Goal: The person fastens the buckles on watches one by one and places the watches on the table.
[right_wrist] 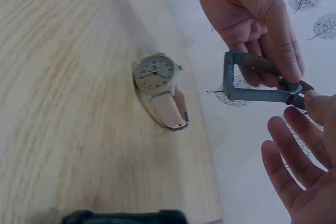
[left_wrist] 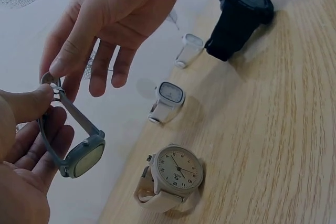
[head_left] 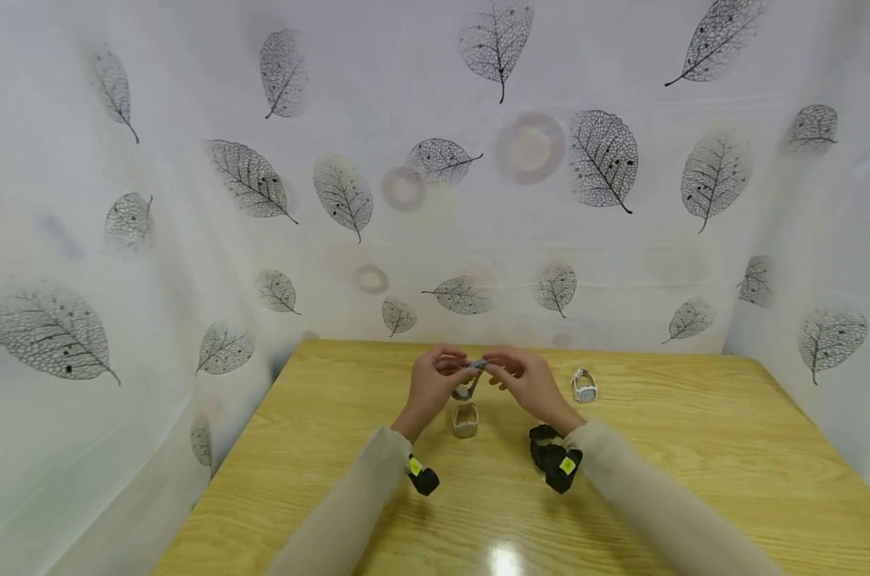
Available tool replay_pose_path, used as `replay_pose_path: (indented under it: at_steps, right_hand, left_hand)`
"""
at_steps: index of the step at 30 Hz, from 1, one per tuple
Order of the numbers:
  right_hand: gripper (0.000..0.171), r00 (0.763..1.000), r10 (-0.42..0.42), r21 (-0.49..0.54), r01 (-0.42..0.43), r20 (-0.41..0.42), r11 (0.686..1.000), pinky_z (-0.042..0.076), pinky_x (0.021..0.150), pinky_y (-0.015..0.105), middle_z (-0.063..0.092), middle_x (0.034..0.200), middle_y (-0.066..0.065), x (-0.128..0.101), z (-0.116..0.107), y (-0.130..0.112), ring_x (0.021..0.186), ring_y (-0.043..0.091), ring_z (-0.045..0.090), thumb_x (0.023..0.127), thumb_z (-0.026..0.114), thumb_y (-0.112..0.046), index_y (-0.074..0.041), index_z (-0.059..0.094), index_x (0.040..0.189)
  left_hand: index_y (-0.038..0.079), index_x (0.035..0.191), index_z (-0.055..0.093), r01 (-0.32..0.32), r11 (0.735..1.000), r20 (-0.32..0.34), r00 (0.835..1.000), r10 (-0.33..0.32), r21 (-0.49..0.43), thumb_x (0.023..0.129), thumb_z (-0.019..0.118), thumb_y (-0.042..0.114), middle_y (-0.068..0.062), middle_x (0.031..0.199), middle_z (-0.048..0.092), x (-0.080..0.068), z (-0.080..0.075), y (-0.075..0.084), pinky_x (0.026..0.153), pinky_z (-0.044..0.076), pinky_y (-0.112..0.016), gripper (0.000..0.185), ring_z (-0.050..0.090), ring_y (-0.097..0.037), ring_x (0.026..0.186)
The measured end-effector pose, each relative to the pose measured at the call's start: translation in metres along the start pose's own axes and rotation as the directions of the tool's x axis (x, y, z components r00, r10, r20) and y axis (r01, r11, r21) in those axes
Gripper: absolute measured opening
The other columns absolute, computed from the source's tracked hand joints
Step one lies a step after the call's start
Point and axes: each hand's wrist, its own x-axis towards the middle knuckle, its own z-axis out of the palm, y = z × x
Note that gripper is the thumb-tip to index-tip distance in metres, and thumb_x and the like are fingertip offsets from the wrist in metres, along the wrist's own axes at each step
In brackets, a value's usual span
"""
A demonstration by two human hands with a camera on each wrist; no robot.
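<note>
A grey-blue watch (left_wrist: 84, 156) with a rectangular case hangs from both hands above the table, its strap bent into a loop. My left hand (head_left: 431, 390) pinches the strap by the buckle between thumb and finger. Thumb and forefinger of my right hand (head_left: 532, 388) grip the strap end at the same spot, with the other fingers extended. Below the hands a cream watch (head_left: 465, 421) with a round dial rests on the table. In the right wrist view the grey-blue watch's case (right_wrist: 229, 75) is seen edge-on.
Right of the hands lies a white watch (head_left: 584, 387). A second small white watch (left_wrist: 191, 45) shows in the left wrist view. A chunky black watch (head_left: 543, 448) lies beneath the right wrist. The wooden table (head_left: 320, 480) ends at a leaf-patterned curtain (head_left: 435, 232).
</note>
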Motion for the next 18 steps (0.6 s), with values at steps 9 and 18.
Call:
replay_pose_path:
  at_steps: [9,18]
  right_hand:
    - [0.026,0.999,-0.007,-0.027,0.005,-0.047,1.0,0.062,0.067,0.041,0.077,0.107,0.011,-0.006,0.008,0.0,0.078,0.023,0.075,0.101,0.068,-0.017,-0.009,0.074,0.125]
    - [0.032,0.997,0.016,-0.012,-0.017,-0.071,1.0,0.061,0.065,0.051,0.075,0.103,0.023,-0.006,0.017,-0.002,0.071,0.016,0.073,0.099,0.068,-0.003,0.001,0.067,0.13]
  left_hand:
    - [0.002,0.107,0.07,0.013,0.999,-0.004,1.0,-0.013,-0.044,0.086,0.084,0.006,-0.013,0.1,0.077,0.001,0.002,0.0,0.077,0.063,-0.035,0.025,0.076,-0.022,0.09]
    - [-0.003,0.111,0.069,0.014,0.999,0.001,1.0,-0.014,-0.05,0.087,0.083,0.008,-0.014,0.103,0.076,-0.001,0.003,-0.001,0.077,0.063,-0.035,0.03,0.076,-0.023,0.092]
